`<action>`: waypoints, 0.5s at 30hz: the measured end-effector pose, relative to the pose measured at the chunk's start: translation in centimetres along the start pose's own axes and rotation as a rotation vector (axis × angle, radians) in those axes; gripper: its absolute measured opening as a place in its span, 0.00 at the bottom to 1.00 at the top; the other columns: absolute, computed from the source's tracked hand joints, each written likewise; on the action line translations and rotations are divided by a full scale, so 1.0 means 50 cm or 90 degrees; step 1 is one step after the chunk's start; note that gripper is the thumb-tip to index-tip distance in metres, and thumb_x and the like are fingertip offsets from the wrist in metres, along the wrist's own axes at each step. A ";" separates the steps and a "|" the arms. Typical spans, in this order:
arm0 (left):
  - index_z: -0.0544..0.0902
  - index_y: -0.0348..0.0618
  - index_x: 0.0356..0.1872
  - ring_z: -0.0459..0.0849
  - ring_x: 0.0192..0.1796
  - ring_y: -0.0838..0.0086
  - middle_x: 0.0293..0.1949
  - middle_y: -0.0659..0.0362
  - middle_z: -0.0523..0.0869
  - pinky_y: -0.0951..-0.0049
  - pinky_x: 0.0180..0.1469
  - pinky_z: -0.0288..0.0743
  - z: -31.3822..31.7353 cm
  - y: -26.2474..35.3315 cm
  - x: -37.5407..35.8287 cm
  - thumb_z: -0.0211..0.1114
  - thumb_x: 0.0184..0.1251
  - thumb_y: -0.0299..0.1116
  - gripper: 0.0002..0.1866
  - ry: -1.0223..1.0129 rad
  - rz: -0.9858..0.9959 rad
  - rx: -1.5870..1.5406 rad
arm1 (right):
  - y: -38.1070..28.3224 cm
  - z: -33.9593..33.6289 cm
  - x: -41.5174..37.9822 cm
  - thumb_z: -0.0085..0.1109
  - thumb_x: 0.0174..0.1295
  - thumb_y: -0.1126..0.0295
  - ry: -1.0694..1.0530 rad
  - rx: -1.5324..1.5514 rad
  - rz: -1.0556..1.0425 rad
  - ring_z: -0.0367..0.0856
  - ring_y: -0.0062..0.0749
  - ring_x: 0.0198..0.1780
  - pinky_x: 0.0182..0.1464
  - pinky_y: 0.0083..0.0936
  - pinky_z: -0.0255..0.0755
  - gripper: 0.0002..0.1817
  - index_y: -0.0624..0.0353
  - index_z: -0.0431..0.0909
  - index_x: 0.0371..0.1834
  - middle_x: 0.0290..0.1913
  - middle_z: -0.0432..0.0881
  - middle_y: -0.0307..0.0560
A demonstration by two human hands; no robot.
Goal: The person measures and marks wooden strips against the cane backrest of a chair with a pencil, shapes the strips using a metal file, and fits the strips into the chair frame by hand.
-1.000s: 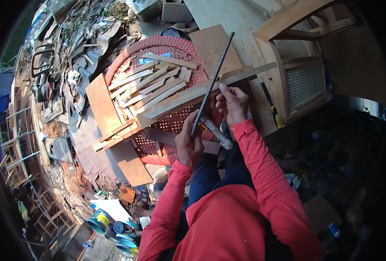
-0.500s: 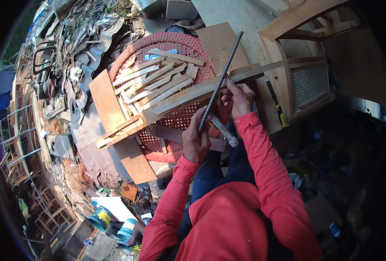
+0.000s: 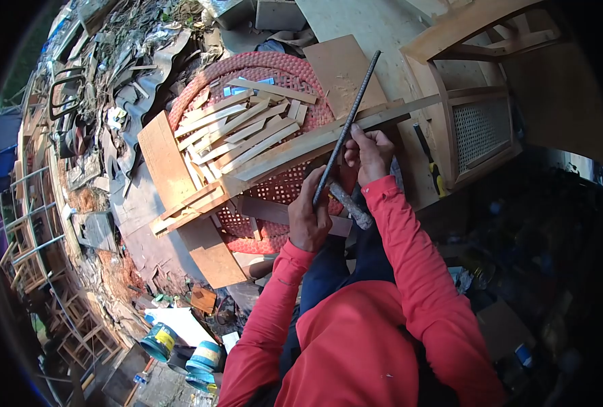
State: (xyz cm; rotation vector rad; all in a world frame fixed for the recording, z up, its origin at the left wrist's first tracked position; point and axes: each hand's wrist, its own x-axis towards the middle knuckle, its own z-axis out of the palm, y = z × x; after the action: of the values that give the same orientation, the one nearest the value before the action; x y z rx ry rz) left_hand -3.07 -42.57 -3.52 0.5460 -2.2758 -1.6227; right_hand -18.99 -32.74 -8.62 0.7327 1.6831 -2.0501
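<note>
A long dark ribbed metal rod [image 3: 353,108] slants up and to the right out of my left hand [image 3: 308,218], whose fingers are wrapped round its lower end. My right hand [image 3: 372,154] is closed beside the rod, at the near edge of a long wooden board [image 3: 284,153]; what its fingers pinch is too small to make out. Between the hands hangs a short stick-like piece with a rough, crusted end [image 3: 351,205], its upper part partly hidden. Behind the board, many cut wooden strips [image 3: 247,129] lie on a red woven round seat [image 3: 274,62].
A wooden chair frame with a cane panel [image 3: 481,132] is at the right. Beside it lies a yellow-and-black handled tool [image 3: 437,178]. Flat boards [image 3: 165,159] stick out at the left. Paint buckets [image 3: 205,356] stand at the lower left, with scrap [image 3: 104,149] heaped farther up.
My right hand has shifted very slightly left and down. The rod stays in my left hand at almost the same slant.
</note>
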 end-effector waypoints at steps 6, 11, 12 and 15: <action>0.80 0.41 0.71 0.91 0.37 0.66 0.43 0.47 0.91 0.68 0.41 0.82 0.010 -0.015 -0.006 0.60 0.81 0.22 0.21 -0.010 -0.031 -0.005 | 0.000 0.005 -0.004 0.79 0.70 0.63 0.009 0.009 -0.012 0.81 0.25 0.18 0.18 0.25 0.69 0.18 0.55 0.75 0.36 0.27 0.87 0.45; 0.80 0.40 0.72 0.89 0.36 0.70 0.44 0.50 0.91 0.70 0.42 0.82 0.011 -0.025 -0.016 0.59 0.80 0.20 0.22 -0.017 -0.006 0.003 | 0.005 -0.001 0.001 0.79 0.70 0.64 -0.006 0.024 -0.017 0.80 0.25 0.18 0.17 0.25 0.67 0.17 0.55 0.75 0.36 0.26 0.87 0.45; 0.79 0.40 0.72 0.88 0.36 0.71 0.45 0.50 0.92 0.70 0.43 0.82 0.007 -0.032 -0.029 0.59 0.80 0.20 0.22 -0.020 -0.008 0.000 | 0.005 -0.004 0.003 0.78 0.71 0.64 -0.010 0.026 -0.016 0.80 0.25 0.18 0.18 0.25 0.67 0.17 0.55 0.75 0.36 0.26 0.87 0.45; 0.79 0.38 0.74 0.87 0.36 0.75 0.44 0.52 0.92 0.72 0.43 0.82 -0.020 -0.045 -0.090 0.58 0.80 0.19 0.24 -0.009 0.002 0.015 | 0.004 -0.004 0.007 0.78 0.71 0.65 -0.019 0.032 -0.011 0.80 0.25 0.18 0.18 0.25 0.67 0.17 0.55 0.75 0.36 0.27 0.86 0.45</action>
State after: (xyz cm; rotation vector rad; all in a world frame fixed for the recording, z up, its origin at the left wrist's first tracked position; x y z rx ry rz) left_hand 1.69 -41.97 -5.38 0.5384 -2.3071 -1.6055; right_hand -19.10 -32.59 -9.00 0.7019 1.6318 -2.1114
